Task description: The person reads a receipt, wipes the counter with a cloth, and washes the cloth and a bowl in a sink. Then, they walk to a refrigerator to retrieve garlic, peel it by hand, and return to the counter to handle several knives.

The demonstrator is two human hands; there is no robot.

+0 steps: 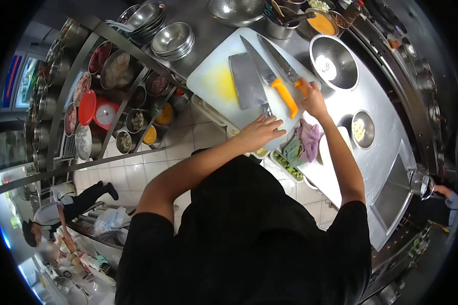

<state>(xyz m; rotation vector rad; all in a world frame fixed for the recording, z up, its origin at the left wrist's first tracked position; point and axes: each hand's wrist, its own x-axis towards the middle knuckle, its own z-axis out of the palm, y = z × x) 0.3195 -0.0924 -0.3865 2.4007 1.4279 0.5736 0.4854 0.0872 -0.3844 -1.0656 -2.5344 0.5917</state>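
Observation:
On the white cutting board [203, 76] lie a wide cleaver [247, 84] and a knife with an orange handle [285, 96], blades pointing away from me. To their right is a second orange-handled knife [280, 58]; my right hand [315, 100] has its fingers closed around that handle, and the blade rests along the board. At the board's near edge, just below the cleaver's handle, my left hand [262, 133] is held with its fingers apart and nothing visible in it. A purple cloth [309, 137] and a green cloth [292, 151] sit between my hands.
A steel colander [336, 61] and a small bowl of chopped pale food [363, 129] stand on the right. Stacked steel bowls [173, 40] are at the back left. A shelf rail [137, 56] runs along the left; a co-worker [51, 213] is beyond it.

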